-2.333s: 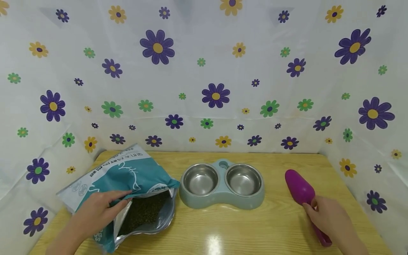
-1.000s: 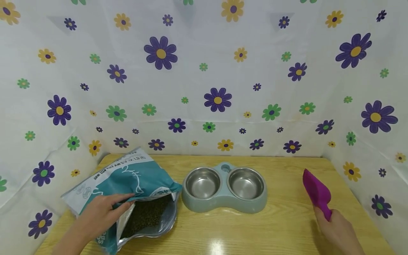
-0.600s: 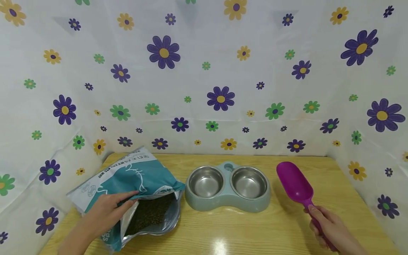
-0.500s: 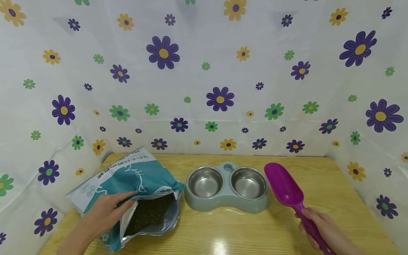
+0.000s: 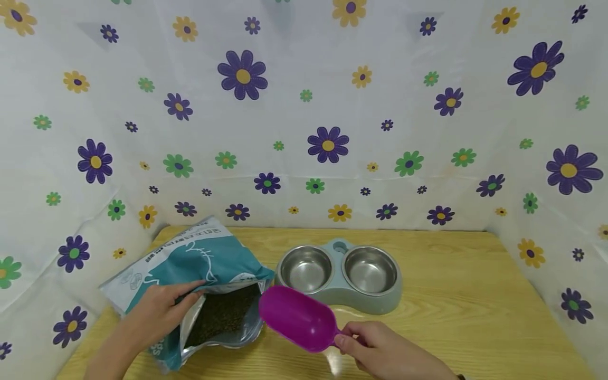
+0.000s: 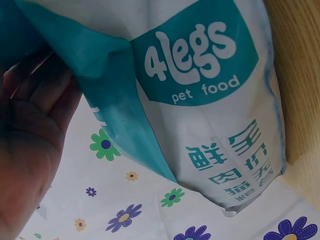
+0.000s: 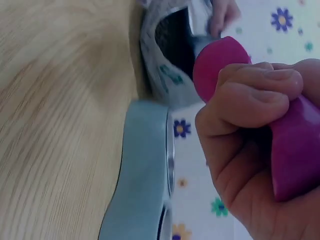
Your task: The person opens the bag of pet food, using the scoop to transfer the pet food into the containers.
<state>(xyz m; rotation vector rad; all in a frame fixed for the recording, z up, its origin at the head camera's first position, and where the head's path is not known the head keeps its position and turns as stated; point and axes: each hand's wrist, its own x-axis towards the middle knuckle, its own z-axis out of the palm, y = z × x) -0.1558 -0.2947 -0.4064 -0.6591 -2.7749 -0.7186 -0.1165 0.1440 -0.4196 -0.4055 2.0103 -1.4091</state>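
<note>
Now, from the head view, the purple scoop [image 5: 296,317] is held by its handle in the right hand [image 5: 380,351], just by the open pet food bag [image 5: 199,285] (dark bits inside). The bag's top flap is pinched by the left hand [image 5: 159,314]. From the left wrist, the bag's teal edge is gripped. From the right wrist, fingers [image 7: 250,95] are curled round the scoop.

Pet food bags [image 5: 190,264]: one
Magenta scoops [image 5: 296,318]: one
Double feeders [image 5: 338,274]: one
Steel bowls [image 5: 305,268]: two
Hands [image 5: 159,311]: two
</note>
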